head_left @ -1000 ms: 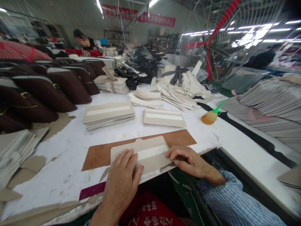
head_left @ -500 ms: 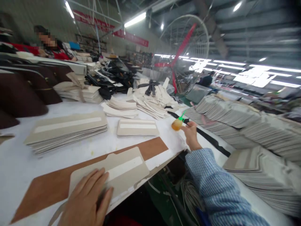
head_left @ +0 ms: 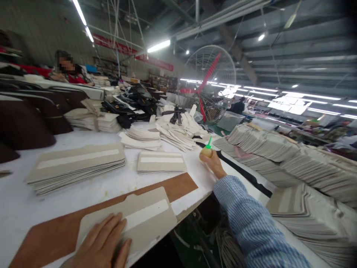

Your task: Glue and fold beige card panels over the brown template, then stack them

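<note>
The left hand (head_left: pixel 102 242) lies flat, its grip wide, on a tan card (head_left: pixel 145 231) at seven o'clock. At two o'clock from the card, the right hand (head_left: pixel 214 164) has its grip around a yellow bottle (head_left: pixel 206 151).

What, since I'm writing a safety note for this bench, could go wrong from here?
The right hand grips the green-tipped bottle; a squeeze or tilt might drip its contents onto the nearby small stack of panels.

The beige panel lies close to the table edge under only the left hand, so it could slip or skew against the brown piece it overlaps.
</note>
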A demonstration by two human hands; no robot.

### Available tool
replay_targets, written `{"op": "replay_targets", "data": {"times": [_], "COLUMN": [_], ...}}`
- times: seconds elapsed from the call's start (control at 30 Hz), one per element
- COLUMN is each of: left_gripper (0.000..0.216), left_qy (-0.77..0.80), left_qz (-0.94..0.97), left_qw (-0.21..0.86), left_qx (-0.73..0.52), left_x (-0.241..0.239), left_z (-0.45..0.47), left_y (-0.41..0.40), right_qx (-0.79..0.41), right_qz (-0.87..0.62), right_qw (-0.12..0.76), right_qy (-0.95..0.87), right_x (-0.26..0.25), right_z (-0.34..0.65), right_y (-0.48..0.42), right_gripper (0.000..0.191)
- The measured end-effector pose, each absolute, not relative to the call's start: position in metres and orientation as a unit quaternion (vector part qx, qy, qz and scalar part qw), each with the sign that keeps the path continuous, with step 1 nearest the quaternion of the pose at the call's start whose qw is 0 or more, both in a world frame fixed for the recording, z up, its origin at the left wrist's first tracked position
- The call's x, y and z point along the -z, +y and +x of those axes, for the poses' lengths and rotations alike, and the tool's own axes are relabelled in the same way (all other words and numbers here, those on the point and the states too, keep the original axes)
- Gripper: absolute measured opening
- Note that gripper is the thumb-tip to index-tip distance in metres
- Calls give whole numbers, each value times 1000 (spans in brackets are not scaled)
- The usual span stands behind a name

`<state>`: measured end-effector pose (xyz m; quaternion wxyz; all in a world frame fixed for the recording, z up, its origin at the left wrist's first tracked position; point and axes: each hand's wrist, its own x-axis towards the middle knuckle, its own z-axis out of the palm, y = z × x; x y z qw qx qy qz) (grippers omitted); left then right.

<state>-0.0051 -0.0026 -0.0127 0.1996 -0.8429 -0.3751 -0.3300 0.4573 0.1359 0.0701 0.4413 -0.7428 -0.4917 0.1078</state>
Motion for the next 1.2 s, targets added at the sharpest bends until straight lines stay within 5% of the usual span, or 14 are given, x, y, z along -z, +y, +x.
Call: {"op": "replay_targets", "data": {"times": [0.23, 0.4, 0.6, 1.2], "left_gripper": [29, 30, 29, 30], "left_qy": [-500, -521, -563, -587], "left_qz": [-818, -816, -791, -775], "left_qw": [83, 30, -5, -67], "left_qx": [271, 248, 240, 223], "left_x": [-25, -33, -44, -51], "left_z": [19, 21, 28, 34], "left_y": [-33, -40, -45, -48], "right_qx": [-240, -347, -461, -261], "right_qz": [-594, -530, -483, -391], "right_qw": [276, 296, 289, 260], "right_qy": [-717, -715, -686, -843], "right_x": [-104, -110, -113, -112], "right_z": [388, 330, 281, 196], "right_y": [84, 63, 58, 68], "right_gripper": [54, 81, 60, 40]}}
